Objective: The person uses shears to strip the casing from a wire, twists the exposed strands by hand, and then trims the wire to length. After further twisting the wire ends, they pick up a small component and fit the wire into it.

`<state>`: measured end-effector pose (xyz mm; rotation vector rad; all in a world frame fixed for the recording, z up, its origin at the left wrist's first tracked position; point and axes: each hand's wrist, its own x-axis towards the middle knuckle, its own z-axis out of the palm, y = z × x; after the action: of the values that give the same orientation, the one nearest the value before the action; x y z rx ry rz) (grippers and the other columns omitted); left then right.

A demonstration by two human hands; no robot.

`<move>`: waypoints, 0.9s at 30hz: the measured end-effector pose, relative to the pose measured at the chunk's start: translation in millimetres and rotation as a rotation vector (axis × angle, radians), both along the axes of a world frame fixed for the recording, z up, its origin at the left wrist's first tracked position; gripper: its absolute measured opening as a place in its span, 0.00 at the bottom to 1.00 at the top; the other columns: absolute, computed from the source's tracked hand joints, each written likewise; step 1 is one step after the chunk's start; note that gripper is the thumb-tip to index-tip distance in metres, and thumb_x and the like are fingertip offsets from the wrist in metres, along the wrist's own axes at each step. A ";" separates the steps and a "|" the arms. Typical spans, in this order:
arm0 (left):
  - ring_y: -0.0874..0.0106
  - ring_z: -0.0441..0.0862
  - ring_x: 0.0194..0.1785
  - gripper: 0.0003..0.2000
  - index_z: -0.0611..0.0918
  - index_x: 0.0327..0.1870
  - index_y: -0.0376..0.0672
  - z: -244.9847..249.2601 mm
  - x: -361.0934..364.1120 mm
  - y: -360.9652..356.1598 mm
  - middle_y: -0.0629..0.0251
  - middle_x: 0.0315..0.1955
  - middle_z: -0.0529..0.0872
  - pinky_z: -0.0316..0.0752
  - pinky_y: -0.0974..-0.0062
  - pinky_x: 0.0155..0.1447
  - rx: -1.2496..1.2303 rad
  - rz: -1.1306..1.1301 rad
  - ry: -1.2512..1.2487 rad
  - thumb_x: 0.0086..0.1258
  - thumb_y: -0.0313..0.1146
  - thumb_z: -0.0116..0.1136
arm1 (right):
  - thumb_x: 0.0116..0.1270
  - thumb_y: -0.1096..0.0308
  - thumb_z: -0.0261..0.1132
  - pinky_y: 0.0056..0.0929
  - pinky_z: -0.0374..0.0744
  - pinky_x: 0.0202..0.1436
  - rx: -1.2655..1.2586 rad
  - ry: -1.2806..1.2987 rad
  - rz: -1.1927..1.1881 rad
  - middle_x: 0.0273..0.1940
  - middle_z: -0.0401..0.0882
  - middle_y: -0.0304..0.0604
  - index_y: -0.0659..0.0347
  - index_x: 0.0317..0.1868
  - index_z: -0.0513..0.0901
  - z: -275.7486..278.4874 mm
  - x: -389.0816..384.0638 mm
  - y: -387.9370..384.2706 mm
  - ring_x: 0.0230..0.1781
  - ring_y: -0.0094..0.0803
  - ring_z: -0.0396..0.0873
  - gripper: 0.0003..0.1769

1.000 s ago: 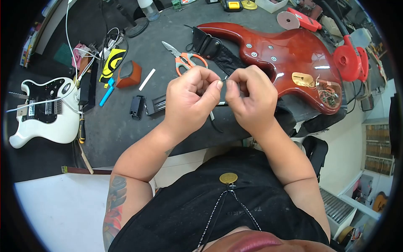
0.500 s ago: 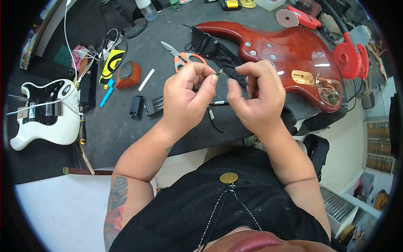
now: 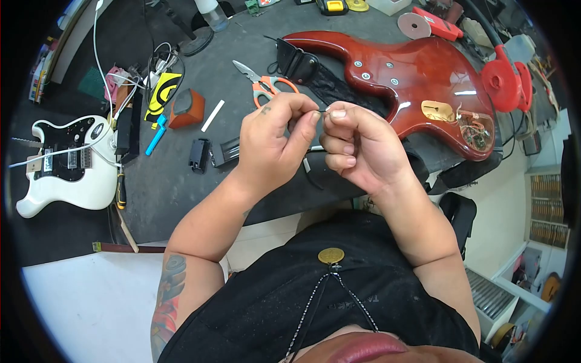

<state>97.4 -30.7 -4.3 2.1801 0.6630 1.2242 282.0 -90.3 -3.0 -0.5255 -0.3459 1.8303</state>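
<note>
Both hands meet above the dark bench. My left hand [image 3: 275, 136] is closed in a pinch on a short thin dark wire [image 3: 321, 111]. My right hand [image 3: 366, 142] pinches the wire's other end between thumb and forefinger, the other fingers curled. Most of the wire is hidden by the fingertips. Behind the left hand lie orange-handled scissors [image 3: 264, 86], blades open. A glossy red-brown guitar body [image 3: 417, 78] rests beyond the right hand, its wired control cavity [image 3: 476, 130] uncovered. Left of my hands sit a small black box-like part [image 3: 198, 155] and a white strip [image 3: 212, 115].
A white guitar body [image 3: 66, 163] lies at the left beside a screwdriver [image 3: 121, 190]. An orange-brown block [image 3: 186, 109], a blue tool [image 3: 156, 136] and loose cables are nearby. A red lamp-like fixture [image 3: 505, 78] stands at the right. A black strap [image 3: 299, 63] lies against the red-brown guitar.
My right hand has moved left and closed its thumb and forefinger onto the wire; before, it was apart with fingers open. My left hand keeps its pinch.
</note>
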 end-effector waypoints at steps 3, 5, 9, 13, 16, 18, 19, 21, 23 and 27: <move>0.77 0.82 0.30 0.03 0.83 0.46 0.34 2.5 -0.7 -3.5 0.64 0.29 0.86 0.76 0.78 0.36 -0.238 0.007 -0.061 0.77 0.23 0.64 | 0.77 0.70 0.65 0.19 0.64 0.25 0.046 -0.222 -0.154 0.29 0.68 0.28 0.63 0.46 0.81 -0.3 -0.1 0.9 0.25 0.14 0.64 0.05; 0.81 0.82 0.32 0.03 0.83 0.47 0.34 8.3 -2.1 -3.5 0.67 0.29 0.86 0.75 0.79 0.36 -0.458 -0.060 -0.105 0.79 0.24 0.63 | 0.77 0.70 0.64 0.19 0.66 0.26 0.205 -0.445 -0.267 0.31 0.70 0.29 0.64 0.50 0.81 -1.4 4.0 3.7 0.25 0.14 0.64 0.07; 0.83 0.81 0.33 0.04 0.83 0.48 0.34 12.1 -3.5 -3.1 0.69 0.31 0.86 0.75 0.81 0.37 -0.526 -0.165 -0.129 0.82 0.26 0.61 | 0.77 0.72 0.66 0.20 0.71 0.29 0.468 -0.685 -0.309 0.35 0.76 0.33 0.66 0.53 0.82 1.7 4.3 2.3 0.28 0.16 0.71 0.09; 0.82 0.81 0.34 0.05 0.82 0.49 0.33 13.9 -7.0 -2.1 0.70 0.34 0.85 0.77 0.82 0.38 -0.630 -0.287 -0.184 0.83 0.26 0.60 | 0.76 0.72 0.67 0.23 0.74 0.33 0.776 -1.026 -0.449 0.37 0.79 0.36 0.66 0.48 0.84 0.6 12.7 6.8 0.31 0.20 0.75 0.06; 0.82 0.82 0.34 0.05 0.82 0.49 0.33 15.3 -6.7 -3.4 0.70 0.34 0.86 0.77 0.81 0.38 -0.658 -0.317 -0.190 0.82 0.25 0.61 | 0.75 0.72 0.68 0.26 0.75 0.36 0.874 -1.203 -0.532 0.36 0.79 0.37 0.66 0.43 0.84 5.9 15.6 6.2 0.32 0.23 0.76 0.05; 0.81 0.82 0.34 0.04 0.83 0.49 0.35 18.2 -6.8 -2.9 0.70 0.33 0.86 0.77 0.80 0.38 -0.674 -0.314 -0.188 0.80 0.25 0.63 | 0.75 0.70 0.68 0.26 0.75 0.37 0.880 -1.294 -0.517 0.33 0.78 0.37 0.66 0.43 0.83 6.9 16.5 5.5 0.32 0.22 0.75 0.07; 0.79 0.83 0.32 0.04 0.83 0.48 0.36 20.2 -7.1 -0.1 0.69 0.31 0.86 0.77 0.78 0.37 -0.372 -0.215 -0.055 0.76 0.23 0.65 | 0.75 0.70 0.68 0.26 0.75 0.37 0.879 -1.293 -0.516 0.33 0.78 0.37 0.66 0.43 0.83 8.7 14.9 3.5 0.32 0.22 0.75 0.07; 0.76 0.84 0.31 0.06 0.84 0.47 0.38 21.6 -8.7 7.2 0.67 0.29 0.86 0.77 0.76 0.37 -0.071 -0.115 0.079 0.73 0.21 0.67 | 0.76 0.68 0.67 0.24 0.75 0.37 0.550 -1.140 -0.356 0.31 0.77 0.34 0.66 0.42 0.83 12.3 10.6 -2.3 0.32 0.21 0.74 0.08; 0.70 0.85 0.30 0.09 0.85 0.44 0.40 22.1 -10.5 14.9 0.64 0.28 0.86 0.78 0.73 0.36 0.384 -0.031 0.147 0.66 0.19 0.69 | 0.77 0.68 0.67 0.24 0.74 0.36 0.372 -0.941 -0.254 0.31 0.77 0.33 0.66 0.42 0.83 9.2 19.6 1.4 0.32 0.20 0.74 0.09; 0.67 0.85 0.29 0.09 0.84 0.42 0.40 27.4 -13.6 17.0 0.63 0.27 0.86 0.78 0.71 0.36 0.383 -0.013 0.122 0.63 0.18 0.69 | 0.78 0.66 0.68 0.24 0.73 0.35 0.323 -0.965 -0.331 0.31 0.75 0.29 0.65 0.43 0.82 12.4 21.8 -0.1 0.32 0.19 0.72 0.10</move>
<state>83.9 -13.7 23.1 2.5843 0.4912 1.3049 303.8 -90.4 9.4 -1.1380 -1.1043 1.0645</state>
